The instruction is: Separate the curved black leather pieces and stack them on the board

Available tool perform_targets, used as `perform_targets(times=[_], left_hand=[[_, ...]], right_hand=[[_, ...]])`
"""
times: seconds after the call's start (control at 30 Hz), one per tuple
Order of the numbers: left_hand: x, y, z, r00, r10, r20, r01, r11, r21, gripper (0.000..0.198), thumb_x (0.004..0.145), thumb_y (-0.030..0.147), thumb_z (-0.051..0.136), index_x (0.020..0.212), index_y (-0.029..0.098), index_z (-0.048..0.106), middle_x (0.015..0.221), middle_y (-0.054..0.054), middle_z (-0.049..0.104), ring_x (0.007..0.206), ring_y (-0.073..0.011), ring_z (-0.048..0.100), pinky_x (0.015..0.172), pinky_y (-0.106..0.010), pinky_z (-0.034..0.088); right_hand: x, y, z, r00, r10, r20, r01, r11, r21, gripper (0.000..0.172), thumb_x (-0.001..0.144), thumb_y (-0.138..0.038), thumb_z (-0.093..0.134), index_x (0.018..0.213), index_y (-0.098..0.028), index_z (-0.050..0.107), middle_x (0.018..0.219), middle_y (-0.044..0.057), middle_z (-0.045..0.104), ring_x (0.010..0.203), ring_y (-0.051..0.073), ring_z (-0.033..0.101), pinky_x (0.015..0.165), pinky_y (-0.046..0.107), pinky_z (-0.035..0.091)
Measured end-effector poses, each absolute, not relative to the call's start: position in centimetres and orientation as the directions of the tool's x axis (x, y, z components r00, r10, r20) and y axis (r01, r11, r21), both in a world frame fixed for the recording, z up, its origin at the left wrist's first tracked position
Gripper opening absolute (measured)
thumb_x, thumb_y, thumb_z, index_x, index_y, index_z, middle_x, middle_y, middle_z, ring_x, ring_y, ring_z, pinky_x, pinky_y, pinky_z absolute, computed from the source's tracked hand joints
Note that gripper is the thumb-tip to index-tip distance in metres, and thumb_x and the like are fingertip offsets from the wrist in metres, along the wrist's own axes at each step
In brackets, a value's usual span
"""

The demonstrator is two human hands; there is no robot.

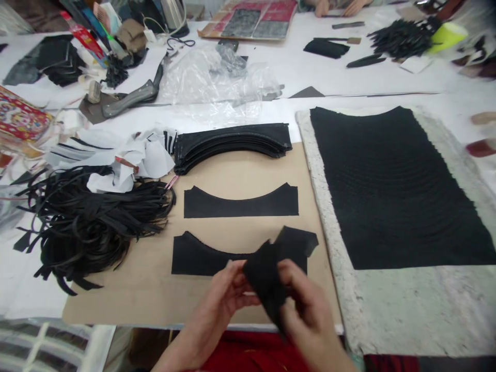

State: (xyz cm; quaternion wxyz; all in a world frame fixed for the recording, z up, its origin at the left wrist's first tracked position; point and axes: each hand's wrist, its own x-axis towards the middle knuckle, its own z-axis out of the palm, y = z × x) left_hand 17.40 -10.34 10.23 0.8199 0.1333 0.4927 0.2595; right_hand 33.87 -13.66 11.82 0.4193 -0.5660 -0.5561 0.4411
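Both my hands hold a curved black leather-like piece (pixel 267 281), lifted and folded over near the front of a tan board (pixel 135 305). My left hand (pixel 228 299) pinches its left edge. On its right side, the fingers of my right hand (pixel 306 310) are closed round it, slightly blurred. Just behind lies a flat black cut piece (pixel 189 261) with a concave upper edge, partly covered by the held one. Farther back is a similar black piece (pixel 240 205), lying apart, and beyond that a stack of curved black pieces (pixel 232 137).
Thin black strips (pixel 96 222) heap up at left beside white paper scraps (pixel 143 157). At right, overlapping black pieces (pixel 399 191) spread over a pale slab (pixel 406 310). Behind are a clear plastic bag (pixel 209 77) and a grey-handled tool (pixel 135 98). Another person's hands (pixel 341 6) show at the top.
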Motion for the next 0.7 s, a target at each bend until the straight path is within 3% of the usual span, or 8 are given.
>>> perform_targets(times=[0.1, 0.2, 0.27, 0.4, 0.5, 0.6, 0.7], left_hand=[[15.1, -10.6, 13.8, 0.244, 0.491, -0.836, -0.221, 0.868, 0.445, 0.070, 0.070, 0.074, 0.060, 0.119, 0.023, 0.064, 0.111, -0.009, 0.069, 0.107, -0.0256, 0.062, 0.091, -0.035, 0.050], [13.0, -10.8, 14.8, 0.037, 0.497, -0.867, -0.035, 0.867, 0.496, 0.060, 0.063, 0.052, 0.079, 0.115, 0.025, 0.066, 0.117, -0.006, 0.068, 0.120, -0.0273, 0.057, 0.098, -0.033, 0.047], [11.9, -10.9, 14.3, -0.021, 0.487, -0.873, 0.000, 0.873, 0.487, 0.055, 0.061, 0.044, 0.082, 0.109, 0.022, 0.068, 0.115, -0.007, 0.069, 0.119, -0.0288, 0.057, 0.096, -0.032, 0.049], [9.6, -11.2, 12.2, -0.076, 0.410, -0.909, -0.083, 0.906, 0.416, 0.045, 0.063, 0.038, 0.080, 0.103, 0.022, 0.069, 0.111, -0.006, 0.071, 0.112, -0.0273, 0.063, 0.085, -0.030, 0.054], [7.6, -11.6, 9.8, -0.144, 0.359, -0.922, -0.177, 0.907, 0.381, 0.037, 0.065, 0.031, 0.078, 0.100, 0.021, 0.070, 0.110, -0.004, 0.072, 0.109, -0.0251, 0.064, 0.079, -0.027, 0.056], [6.2, -11.7, 7.3, -0.173, 0.324, -0.930, -0.299, 0.883, 0.363, 0.034, 0.069, 0.028, 0.074, 0.101, 0.018, 0.069, 0.104, -0.006, 0.074, 0.101, -0.0247, 0.067, 0.080, -0.031, 0.057], [5.6, -11.8, 4.9, -0.091, 0.327, -0.941, -0.306, 0.890, 0.339, 0.034, 0.072, 0.033, 0.074, 0.100, 0.015, 0.069, 0.097, -0.009, 0.075, 0.091, -0.0251, 0.070, 0.078, -0.033, 0.057]], right_hand=[[28.7, -14.3, 10.7, -0.020, 1.000, -0.015, 0.226, -0.010, -0.974, 0.007, 0.082, -0.014, 0.042, 0.080, -0.019, 0.047, 0.081, 0.002, 0.053, 0.073, 0.013, 0.053, 0.063, 0.024, 0.044], [24.6, -15.1, 9.0, -0.085, 0.996, -0.031, 0.204, -0.013, -0.979, 0.022, 0.077, -0.013, 0.041, 0.095, -0.017, 0.051, 0.093, 0.007, 0.055, 0.085, 0.018, 0.056, 0.074, 0.030, 0.048], [23.0, -15.4, 8.0, -0.181, 0.981, -0.070, 0.195, -0.034, -0.980, 0.032, 0.073, -0.012, 0.042, 0.104, -0.015, 0.052, 0.101, 0.011, 0.056, 0.093, 0.021, 0.057, 0.079, 0.033, 0.050], [21.8, -15.2, 6.8, -0.260, 0.937, -0.232, 0.229, -0.174, -0.958, 0.024, 0.077, -0.010, 0.043, 0.099, -0.017, 0.052, 0.102, 0.009, 0.055, 0.091, 0.020, 0.058, 0.081, 0.033, 0.050], [21.5, -14.8, 5.8, -0.265, 0.923, -0.278, 0.225, -0.221, -0.949, 0.020, 0.083, -0.009, 0.043, 0.097, -0.020, 0.052, 0.102, 0.005, 0.055, 0.091, 0.016, 0.057, 0.083, 0.031, 0.049], [21.3, -14.5, 4.6, -0.292, 0.907, -0.304, 0.219, -0.245, -0.944, 0.023, 0.084, -0.009, 0.048, 0.102, -0.021, 0.055, 0.106, 0.004, 0.056, 0.098, 0.017, 0.056, 0.091, 0.032, 0.047], [21.9, -14.2, 3.4, -0.328, 0.886, -0.328, 0.172, -0.285, -0.943, 0.031, 0.084, -0.007, 0.049, 0.110, -0.021, 0.057, 0.109, 0.004, 0.058, 0.105, 0.017, 0.056, 0.095, 0.032, 0.045]])
